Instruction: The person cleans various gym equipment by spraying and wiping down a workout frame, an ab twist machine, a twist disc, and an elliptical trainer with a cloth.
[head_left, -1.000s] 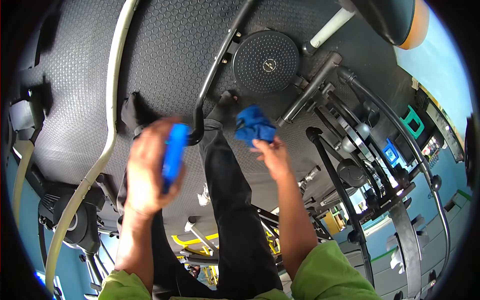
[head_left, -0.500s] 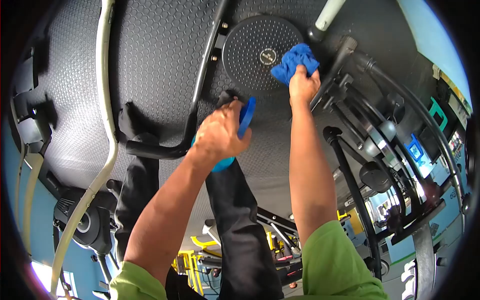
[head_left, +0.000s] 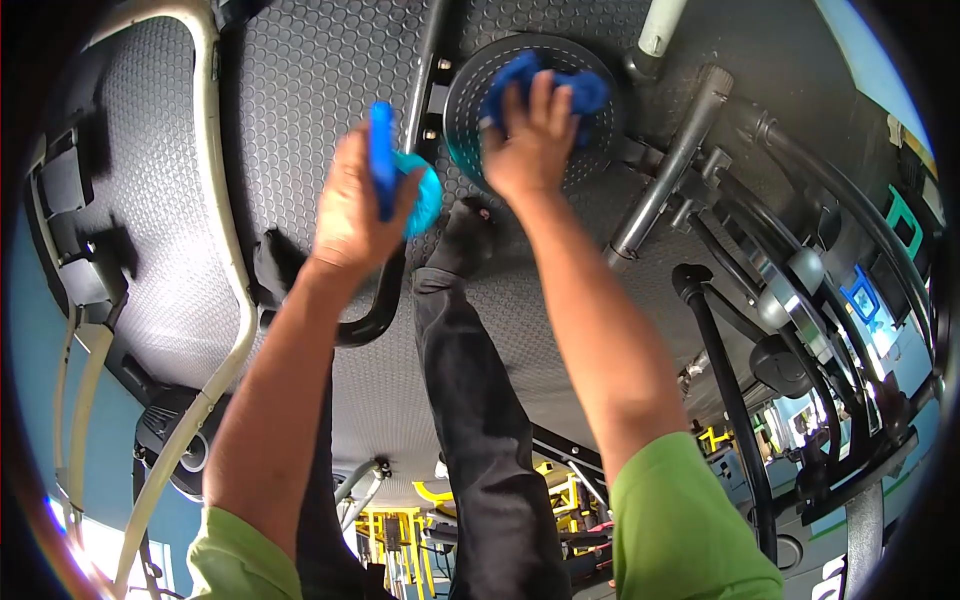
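Observation:
My left hand [head_left: 355, 205] is closed round a blue spray bottle [head_left: 418, 195], whose darker blue top points up beside a black metal bar. My right hand [head_left: 530, 140] presses a crumpled blue cloth [head_left: 580, 90] against the round black dotted disc [head_left: 465, 110], with its fingers spread over the cloth. The disc's rim shows around the hand, and its middle is hidden under the cloth and fingers.
A cream curved rail [head_left: 215, 150] runs down the left side. Black exercise machine frames [head_left: 730, 400] fill the right. Below the disc is my dark-shod foot [head_left: 465, 235] on the textured black floor [head_left: 310, 90]. Yellow equipment [head_left: 400, 530] stands farther off.
My right hand has carried the cloth up and onto the disc, then leftward across it. My left hand swung right with the bottle, then moved back left.

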